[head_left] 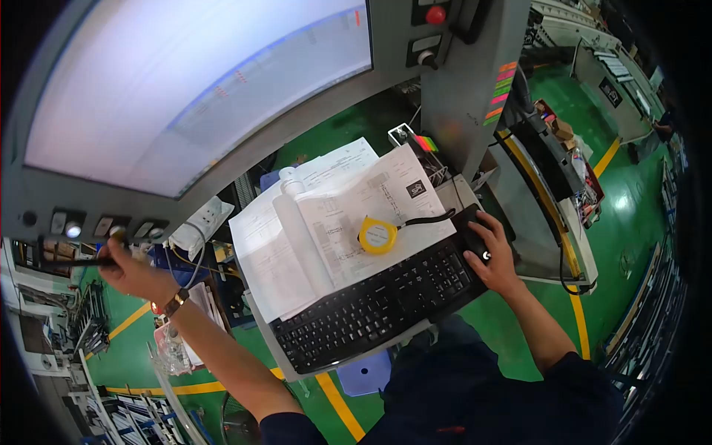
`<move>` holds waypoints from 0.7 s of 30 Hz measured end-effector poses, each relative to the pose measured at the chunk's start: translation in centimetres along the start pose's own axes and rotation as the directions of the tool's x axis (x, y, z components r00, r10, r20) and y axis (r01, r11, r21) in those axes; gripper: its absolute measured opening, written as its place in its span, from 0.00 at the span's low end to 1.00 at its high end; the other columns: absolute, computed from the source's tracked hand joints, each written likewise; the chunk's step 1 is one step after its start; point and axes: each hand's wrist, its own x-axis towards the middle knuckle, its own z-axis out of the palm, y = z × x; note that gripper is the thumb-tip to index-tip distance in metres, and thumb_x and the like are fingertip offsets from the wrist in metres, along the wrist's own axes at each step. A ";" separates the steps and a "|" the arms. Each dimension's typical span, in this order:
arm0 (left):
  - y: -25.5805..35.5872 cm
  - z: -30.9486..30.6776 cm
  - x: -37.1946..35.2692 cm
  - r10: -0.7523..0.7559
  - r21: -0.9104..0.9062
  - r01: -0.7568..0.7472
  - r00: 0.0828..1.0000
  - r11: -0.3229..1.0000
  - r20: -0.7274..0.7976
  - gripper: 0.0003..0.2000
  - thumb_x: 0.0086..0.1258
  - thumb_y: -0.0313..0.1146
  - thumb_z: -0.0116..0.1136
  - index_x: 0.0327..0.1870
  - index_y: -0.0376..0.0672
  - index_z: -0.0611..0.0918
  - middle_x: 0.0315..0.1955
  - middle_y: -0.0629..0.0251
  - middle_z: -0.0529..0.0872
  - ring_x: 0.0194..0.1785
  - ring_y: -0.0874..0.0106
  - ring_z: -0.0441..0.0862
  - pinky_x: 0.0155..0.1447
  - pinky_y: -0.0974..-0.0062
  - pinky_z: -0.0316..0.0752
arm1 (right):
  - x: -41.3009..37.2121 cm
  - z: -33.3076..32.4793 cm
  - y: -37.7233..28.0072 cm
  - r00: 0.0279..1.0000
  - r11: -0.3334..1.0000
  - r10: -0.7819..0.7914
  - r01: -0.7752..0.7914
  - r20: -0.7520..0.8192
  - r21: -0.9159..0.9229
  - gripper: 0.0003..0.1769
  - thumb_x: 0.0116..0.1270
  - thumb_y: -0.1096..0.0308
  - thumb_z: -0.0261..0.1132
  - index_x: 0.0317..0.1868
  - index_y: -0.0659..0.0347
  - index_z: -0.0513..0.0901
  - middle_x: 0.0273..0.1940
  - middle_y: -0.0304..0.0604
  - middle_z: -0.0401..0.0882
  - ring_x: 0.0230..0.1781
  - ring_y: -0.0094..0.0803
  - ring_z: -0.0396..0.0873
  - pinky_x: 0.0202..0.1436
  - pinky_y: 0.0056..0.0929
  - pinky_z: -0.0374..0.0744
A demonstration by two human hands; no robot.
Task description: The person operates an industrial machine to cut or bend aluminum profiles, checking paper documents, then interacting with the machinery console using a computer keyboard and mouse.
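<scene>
My right hand [495,256] is curved over a black computer mouse [472,236], to the right of a black keyboard [382,300]. My left hand [133,273], with a watch [176,302] on its wrist, is raised below the lower left corner of the monitor panel. Its fingers are closed around the end of a black handle [70,262], and one fingertip reaches a panel knob [117,231]. Above the keyboard lie printed drawing sheets [397,194], partly rolled. A yellow tape measure [377,235] with a black strap rests on them.
A large lit screen [222,81] fills the upper left, with a red button [435,15] on its frame. Cables and a white power strip [204,222] hang beneath. A blue stool [365,373] stands under the keyboard shelf. Metal profiles [641,304] line the right side; a person [660,130] is far right.
</scene>
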 end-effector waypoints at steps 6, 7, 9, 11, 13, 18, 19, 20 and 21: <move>0.0 0.3 0.0 0.148 0.132 -0.138 0.986 0.982 -0.073 0.17 0.86 0.42 0.72 0.58 0.36 0.86 0.49 0.64 0.92 0.47 0.74 0.84 0.51 0.71 0.78 | 0.1 -0.1 0.7 1.000 0.999 -0.017 0.017 0.007 0.035 0.34 0.69 0.66 0.79 0.75 0.64 0.83 0.83 0.63 0.70 0.83 0.64 0.73 0.83 0.56 0.76; 0.2 0.3 -0.2 0.156 0.159 -0.141 0.984 0.977 -0.085 0.17 0.86 0.42 0.71 0.58 0.36 0.86 0.48 0.64 0.91 0.46 0.74 0.84 0.51 0.71 0.78 | 0.2 -0.2 0.7 1.000 0.999 -0.022 0.021 0.010 0.027 0.34 0.69 0.66 0.79 0.74 0.64 0.84 0.83 0.63 0.70 0.83 0.64 0.73 0.83 0.56 0.75; 1.2 1.6 -0.8 0.197 0.183 -0.172 0.972 0.968 -0.126 0.20 0.83 0.48 0.72 0.50 0.35 0.87 0.37 0.66 0.85 0.39 0.72 0.78 0.45 0.69 0.74 | 0.1 -0.2 0.6 1.000 1.000 -0.010 0.010 0.010 0.020 0.34 0.69 0.66 0.80 0.74 0.64 0.84 0.83 0.64 0.70 0.83 0.65 0.72 0.83 0.56 0.75; 0.8 1.2 -0.4 0.218 0.192 -0.195 0.970 0.962 -0.107 0.20 0.82 0.48 0.72 0.50 0.35 0.87 0.36 0.66 0.84 0.38 0.72 0.78 0.44 0.69 0.73 | 0.0 0.0 0.6 1.000 0.998 0.006 -0.006 0.002 0.060 0.34 0.69 0.66 0.80 0.74 0.64 0.84 0.83 0.64 0.70 0.84 0.65 0.72 0.83 0.56 0.75; 1.3 1.7 -0.7 0.216 0.180 -0.192 0.968 0.965 -0.127 0.20 0.82 0.48 0.73 0.49 0.36 0.86 0.34 0.67 0.84 0.37 0.73 0.77 0.43 0.70 0.73 | 0.0 -0.1 0.7 1.000 0.996 0.017 -0.017 0.002 0.083 0.34 0.69 0.66 0.80 0.74 0.64 0.84 0.83 0.64 0.70 0.84 0.65 0.72 0.83 0.57 0.74; 1.2 1.5 -0.5 0.190 0.106 -0.177 0.974 0.978 -0.122 0.19 0.81 0.47 0.74 0.49 0.37 0.86 0.33 0.69 0.82 0.36 0.75 0.76 0.42 0.72 0.71 | 0.0 0.0 0.8 1.000 0.997 0.016 -0.017 0.018 0.071 0.34 0.69 0.66 0.80 0.74 0.64 0.84 0.83 0.63 0.70 0.84 0.64 0.72 0.84 0.57 0.74; 1.0 1.4 -0.4 0.188 0.079 -0.179 0.975 0.981 -0.116 0.18 0.81 0.46 0.75 0.49 0.37 0.86 0.33 0.69 0.82 0.36 0.75 0.76 0.42 0.72 0.71 | 0.0 0.0 0.8 1.000 0.997 0.016 -0.017 0.015 0.075 0.34 0.70 0.65 0.79 0.74 0.64 0.84 0.82 0.64 0.70 0.84 0.65 0.72 0.84 0.57 0.74; 0.7 1.1 -0.3 0.188 0.077 -0.180 0.975 0.981 -0.115 0.18 0.81 0.46 0.75 0.49 0.37 0.86 0.33 0.69 0.82 0.36 0.76 0.76 0.42 0.73 0.71 | 0.1 0.0 0.8 1.000 0.997 0.016 -0.016 0.011 0.078 0.33 0.70 0.65 0.79 0.74 0.64 0.84 0.82 0.64 0.70 0.84 0.65 0.71 0.84 0.57 0.74; 0.7 1.1 -0.2 0.189 0.074 -0.181 0.975 0.981 -0.114 0.18 0.81 0.46 0.76 0.49 0.38 0.86 0.33 0.69 0.82 0.36 0.76 0.75 0.42 0.73 0.71 | 0.1 0.0 0.7 1.000 0.997 0.015 -0.016 0.007 0.081 0.33 0.70 0.65 0.79 0.74 0.64 0.84 0.82 0.64 0.70 0.84 0.65 0.71 0.84 0.57 0.73</move>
